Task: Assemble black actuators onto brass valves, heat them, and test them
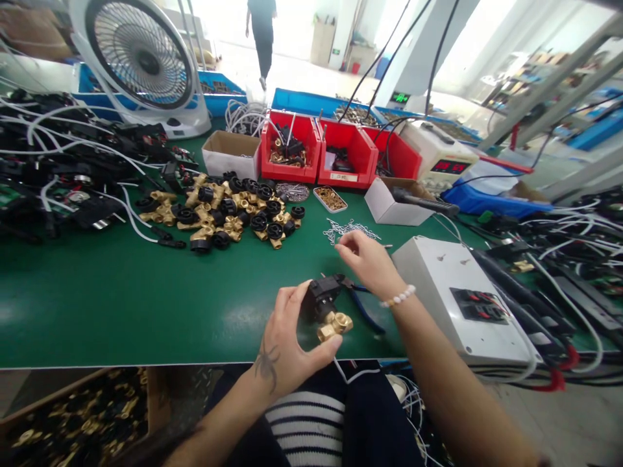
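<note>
left hand (289, 337) is clamping the black-and-brass fitting (327, 305) near the front edge (146, 366), right hand (368, 258), grip unclear, is curling beside metal clips (348, 228), and green tabletop (121, 305) is stretching leftward.

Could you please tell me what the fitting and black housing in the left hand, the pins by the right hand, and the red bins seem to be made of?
Fitting: probably brass, shiny, from its yellow metallic glints. Black housing: likely plastic, fairly matte, with dull highlights. Pins: perhaps steel wire, bright, thin and silvery. Red bins: likely plastic, smooth, evenly coloured.
</note>
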`<state>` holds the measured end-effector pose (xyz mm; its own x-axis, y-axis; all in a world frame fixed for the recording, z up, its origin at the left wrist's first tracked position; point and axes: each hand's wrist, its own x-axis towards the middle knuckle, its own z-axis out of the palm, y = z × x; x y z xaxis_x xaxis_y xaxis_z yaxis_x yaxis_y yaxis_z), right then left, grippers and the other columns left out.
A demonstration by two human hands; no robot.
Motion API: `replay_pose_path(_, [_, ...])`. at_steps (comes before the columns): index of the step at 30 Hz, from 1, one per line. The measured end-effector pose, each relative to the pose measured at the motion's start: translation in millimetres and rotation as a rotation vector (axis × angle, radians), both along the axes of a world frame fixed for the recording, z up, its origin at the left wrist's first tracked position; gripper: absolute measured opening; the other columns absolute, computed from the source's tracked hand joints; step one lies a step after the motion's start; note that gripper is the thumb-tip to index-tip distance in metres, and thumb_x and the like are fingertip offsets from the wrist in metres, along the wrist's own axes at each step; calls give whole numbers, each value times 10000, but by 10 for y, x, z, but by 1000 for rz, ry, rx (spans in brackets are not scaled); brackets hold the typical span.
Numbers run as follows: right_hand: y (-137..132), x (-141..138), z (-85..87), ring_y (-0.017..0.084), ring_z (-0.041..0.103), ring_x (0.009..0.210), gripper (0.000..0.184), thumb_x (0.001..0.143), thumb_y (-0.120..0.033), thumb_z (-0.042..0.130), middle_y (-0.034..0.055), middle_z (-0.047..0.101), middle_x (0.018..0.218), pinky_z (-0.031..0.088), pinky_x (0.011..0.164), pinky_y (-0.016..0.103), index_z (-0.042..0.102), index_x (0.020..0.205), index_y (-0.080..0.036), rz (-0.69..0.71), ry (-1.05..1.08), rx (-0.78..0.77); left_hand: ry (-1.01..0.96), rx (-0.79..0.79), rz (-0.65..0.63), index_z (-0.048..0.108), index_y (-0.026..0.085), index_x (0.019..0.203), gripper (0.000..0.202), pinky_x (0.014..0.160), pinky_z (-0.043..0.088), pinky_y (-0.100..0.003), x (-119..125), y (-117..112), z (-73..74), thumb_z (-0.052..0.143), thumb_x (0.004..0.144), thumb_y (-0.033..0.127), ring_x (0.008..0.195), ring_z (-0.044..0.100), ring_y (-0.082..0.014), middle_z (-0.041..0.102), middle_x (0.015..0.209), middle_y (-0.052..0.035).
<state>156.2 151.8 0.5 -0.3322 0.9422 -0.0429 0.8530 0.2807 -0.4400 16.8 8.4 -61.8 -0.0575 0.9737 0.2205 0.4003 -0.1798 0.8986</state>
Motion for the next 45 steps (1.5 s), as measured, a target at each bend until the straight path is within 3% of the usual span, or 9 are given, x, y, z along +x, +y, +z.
replay_pose_path(4, [-421,196,138,96,532,526,217,969,-342,482,-33,590,649,422,493,212,590,1014,-159,43,407,-20,25,44,21,409,191,1349,676,928,528,-423,-9,-14,67,680,750,346,1080,557,-229,488,1166,-83])
replay_pose_path(7, [-671,304,264,80,500,481,161,907,-339,611,-49,562,579,411,472,197,656,878,-187,73,683,-63,72,99,58,421,188,1349,684,889,542,-408,-3,-37,166,683,738,348,1011,562,-215,491,1109,-74])
replay_pose_path(10, [-826,335,372,93,591,562,125,923,-288,606,-29,639,616,495,577,198,688,869,-211,99,671,-74,108,152,80,419,185,1356,701,850,554,-387,6,-78,284,684,730,353,961,560,-203,492,1076,-69])
replay_pose_path(14, [-943,317,451,103,661,637,149,939,-240,592,-40,686,700,540,629,189,649,1076,-259,130,682,-79,152,221,96,424,171,1352,706,799,567,-352,17,-142,419,688,717,335,919,558,-194,498,1045,-67])
replay_pose_path(18, [-1008,291,490,102,659,669,69,934,-241,603,-31,706,794,528,613,176,668,915,-257,162,626,-15,210,266,92,422,140,1357,729,787,568,-324,22,-186,498,697,708,326,901,562,-186,502,1044,-73])
replay_pose_path(26, [-1011,226,550,152,650,754,102,922,-252,603,-3,695,833,521,687,257,670,845,-245,241,485,54,238,297,71,432,103,1344,719,784,565,-290,11,-198,555,696,714,328,902,575,-182,518,1041,-80])
replay_pose_path(34, [-979,221,617,136,642,761,101,909,-170,611,-1,682,839,514,680,225,662,848,-232,356,409,127,246,292,49,443,99,1336,704,826,559,-297,-7,-203,564,701,719,319,956,573,-193,522,1067,-92])
replay_pose_path(40, [-984,162,443,94,617,805,160,874,-48,616,-5,634,842,494,733,169,660,822,-193,384,450,137,237,196,1,453,141,1349,715,806,557,-294,-61,-173,425,705,709,341,936,572,-183,514,1054,-68])
replay_pose_path(45, [-933,274,93,122,625,800,54,917,-183,616,6,649,871,524,748,217,665,917,-204,329,460,87,249,151,-33,475,147,1322,688,759,564,-314,-87,-115,226,706,707,354,899,583,-193,522,1020,-64])
